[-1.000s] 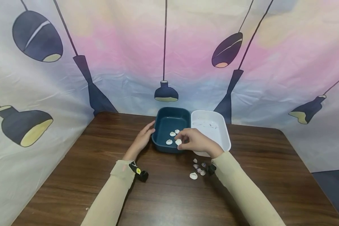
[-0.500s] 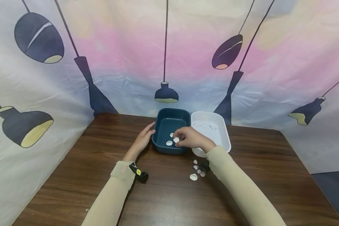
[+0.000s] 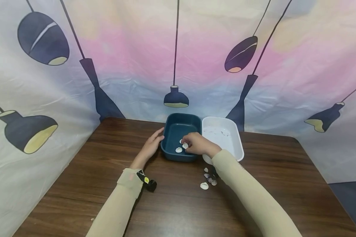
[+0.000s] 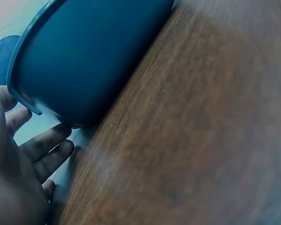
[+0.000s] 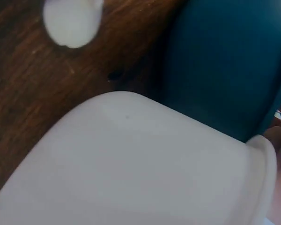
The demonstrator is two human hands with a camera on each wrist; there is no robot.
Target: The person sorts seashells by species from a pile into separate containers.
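My right hand (image 3: 199, 144) reaches over the dark teal tray (image 3: 181, 157) from the right in the head view. Its thumb and fingers pinch a white seashell (image 3: 185, 145) low inside the tray. Beside it on the tray floor lies another white seashell (image 3: 179, 150), and a third shows partly behind the fingertips. My left hand (image 3: 148, 148) lies along the tray's left side, fingers extended. In the left wrist view, the left hand's fingers (image 4: 49, 143) spread at the teal tray's corner. The right wrist view shows only a sliver of the right hand at its right edge.
A white tray (image 3: 225, 136) stands against the teal tray's right side, with dark specks on its floor. In front of it, several small purplish shells (image 3: 209, 179) and a larger white shell (image 3: 204, 186) lie on the wooden table (image 3: 172, 204). A printed cloth hangs behind.
My right hand has shifted slightly left and farther into the teal tray with the seashell, covering one shell seen earlier. The left hand stays at the tray's side.
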